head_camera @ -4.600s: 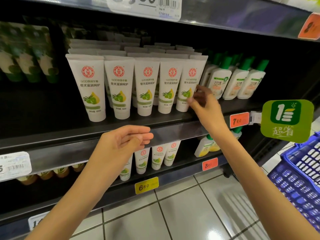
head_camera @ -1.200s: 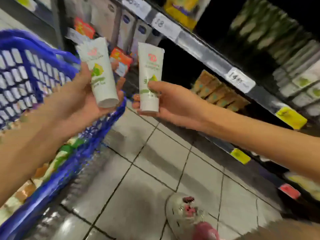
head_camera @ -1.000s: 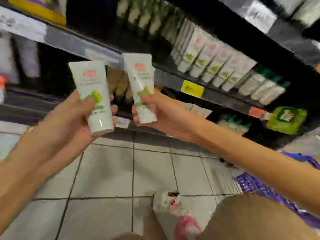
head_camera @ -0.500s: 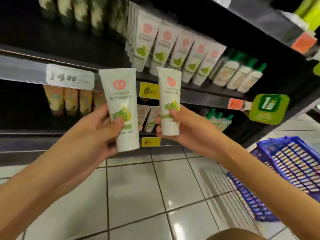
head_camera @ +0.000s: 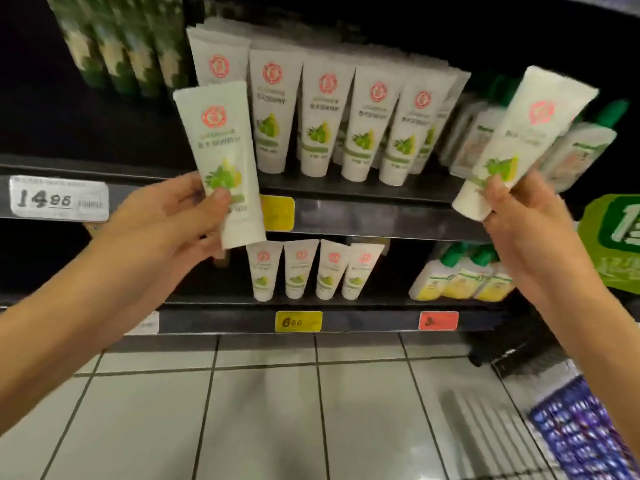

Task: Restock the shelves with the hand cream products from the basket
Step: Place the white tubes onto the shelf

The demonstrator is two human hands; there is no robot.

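My left hand [head_camera: 173,216] grips a white hand cream tube [head_camera: 221,147] with a red round logo and green fruit print, held cap down in front of the left end of the shelf row. My right hand [head_camera: 519,216] pinches a second white tube [head_camera: 519,133] near its cap, tilted to the right, in front of the green-capped bottles. On the black shelf [head_camera: 363,216] behind stands a row of the same tubes [head_camera: 367,126]. A corner of the blue basket [head_camera: 581,434] shows at the lower right on the floor.
Smaller tubes [head_camera: 301,268] and yellow bottles with green caps [head_camera: 460,278] stand on the lower shelf. Green-capped white bottles [head_camera: 581,143] sit right of the tube row. Dark green packs [head_camera: 121,46] stand upper left. A green promo sign [head_camera: 613,237] sticks out at right. Grey tile floor below.
Both hands lifted from the basket, each with a tube, and rose to the shelf. In the last half second they moved apart, the right tube swinging right and tilting.
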